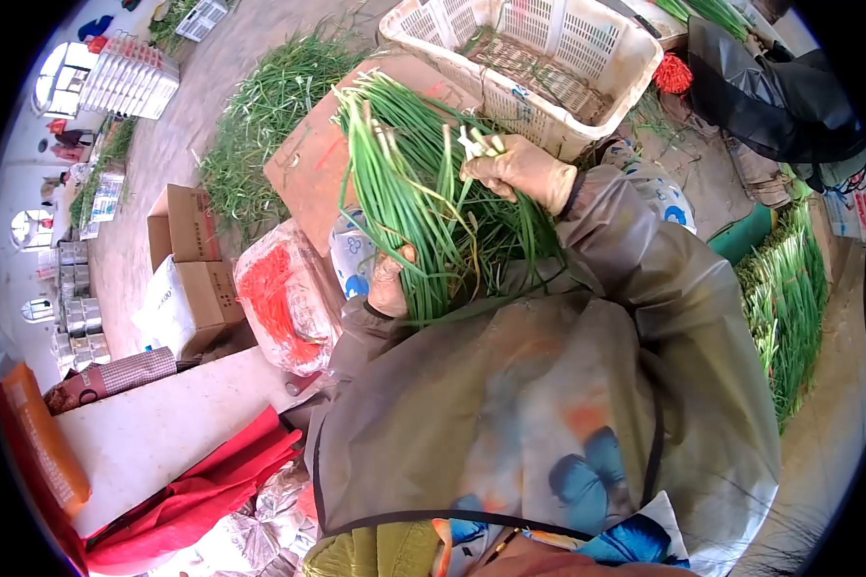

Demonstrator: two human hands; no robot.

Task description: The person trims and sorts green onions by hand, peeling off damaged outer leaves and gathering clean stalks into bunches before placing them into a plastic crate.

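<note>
White plastic crate (522, 108) stands at twelve to one o'clock. Stacked bundles (789, 303) of greens lie at three; a loose heap (260, 125) lies between ten and eleven. The bunch (409, 197) is central, towards twelve, in both hands. Red ties (277, 296) lie at nine. Right hand (524, 174), at the bunch's two o'clock, pinches white-ended stalks; left hand (391, 281), at its seven, is closed around leaves.

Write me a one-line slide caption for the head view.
Left hand and right hand holding long green stalks beside a slatted plastic crate.
</note>
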